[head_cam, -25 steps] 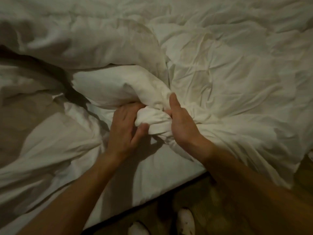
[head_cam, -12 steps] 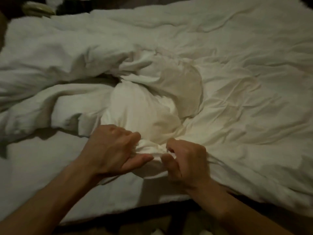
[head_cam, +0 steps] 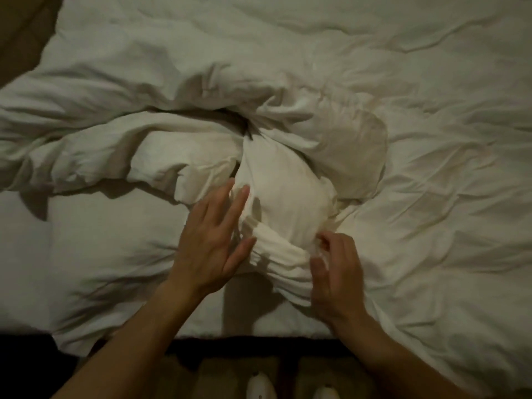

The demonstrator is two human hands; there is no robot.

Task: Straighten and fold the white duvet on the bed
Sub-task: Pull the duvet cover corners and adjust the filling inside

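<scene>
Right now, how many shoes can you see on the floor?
2, both white and cut off by the bottom edge: one shoe below the gap between the arms, the other shoe just to its right.

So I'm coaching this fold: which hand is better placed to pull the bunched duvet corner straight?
Probably the right hand: its fingers already pinch the bunched corner of the duvet. The left hand lies open beside it.

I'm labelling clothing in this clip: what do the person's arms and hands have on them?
Nothing visible: both forearms are bare, with no sleeves in frame. The left hand and right hand show no gloves, rings, watch or bracelet, though the light is dim.
</scene>
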